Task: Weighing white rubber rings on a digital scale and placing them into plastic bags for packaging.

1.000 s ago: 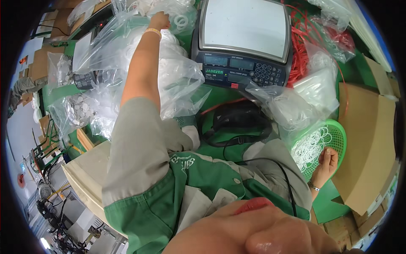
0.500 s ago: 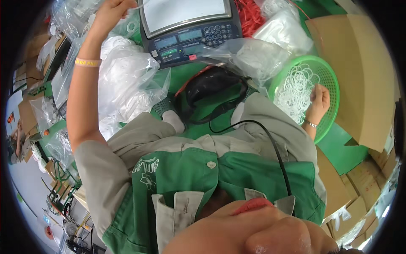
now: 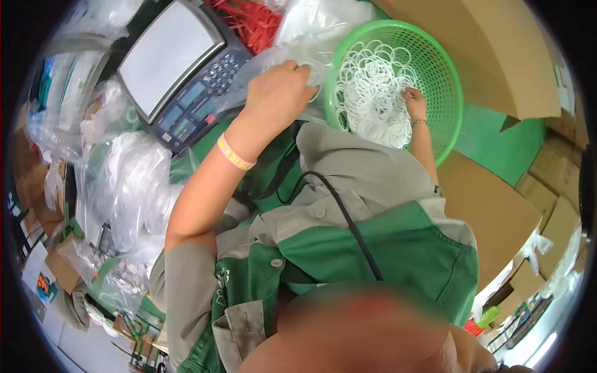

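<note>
**Two hands at a green basket of white rings**

A round green plastic basket (image 3: 435, 74) sits at the far right of a green surface (image 3: 497, 146), tilted toward the viewer. It holds a loose heap of thin white rings (image 3: 373, 93). The right hand (image 3: 413, 102) lies inside the basket on the rings, fingers curled down into them; whether its grip pinches any ring cannot be told. The left hand (image 3: 280, 90) is just left of the basket's rim, its grip pressed together on the edge of a clear plastic bag (image 3: 273, 56) that lies against the basket. A pink and yellow wristband (image 3: 235, 152) circles the left wrist.

Left of the bag stands a digital weighing scale (image 3: 177, 68) with a flat grey plate and a keypad. Beyond it, at the far edge, lies a pile of red bands (image 3: 249, 18). More clear bags of white parts (image 3: 134, 186) crowd the left side. Brown cardboard boxes (image 3: 497, 50) stand to the right of the basket and nearer. The person wears a green and grey work shirt (image 3: 348, 248), with a black cable (image 3: 348, 217) running across it.
</note>
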Available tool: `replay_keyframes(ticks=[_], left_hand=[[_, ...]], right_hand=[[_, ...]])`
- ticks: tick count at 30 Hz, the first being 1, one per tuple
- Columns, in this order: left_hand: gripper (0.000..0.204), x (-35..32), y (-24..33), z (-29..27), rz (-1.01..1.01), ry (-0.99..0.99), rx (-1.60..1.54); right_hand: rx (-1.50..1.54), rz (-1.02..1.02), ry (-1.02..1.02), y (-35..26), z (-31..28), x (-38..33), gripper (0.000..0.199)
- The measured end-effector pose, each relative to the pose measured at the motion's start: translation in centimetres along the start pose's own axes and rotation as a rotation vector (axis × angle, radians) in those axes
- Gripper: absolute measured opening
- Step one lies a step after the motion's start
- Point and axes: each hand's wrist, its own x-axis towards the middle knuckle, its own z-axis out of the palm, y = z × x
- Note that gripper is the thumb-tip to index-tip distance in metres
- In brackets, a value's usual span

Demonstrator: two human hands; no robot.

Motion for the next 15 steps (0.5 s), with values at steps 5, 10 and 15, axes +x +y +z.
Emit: replay_keyframes(ticks=[5, 10, 15], left_hand=[[0.028, -0.5, -1.2, 1.6, 0.085, 0.235, 0.286], [0.034, -1.5, -4.2, 1.8, -0.079, 0.218, 0.029], [0.036, -3.1, -5.4, 1.5, -0.152, 0.245, -0.097]], right_hand=[[-0.389, 0.032, -0.095, 3.5, 1.2, -0.4, 0.079], [-0.196, 0.427, -0.065, 3.5, 1.3, -4.8, 0.123], [-0.24, 0.334, -0.259, 1.4, 1.8, -8.1, 0.125]])
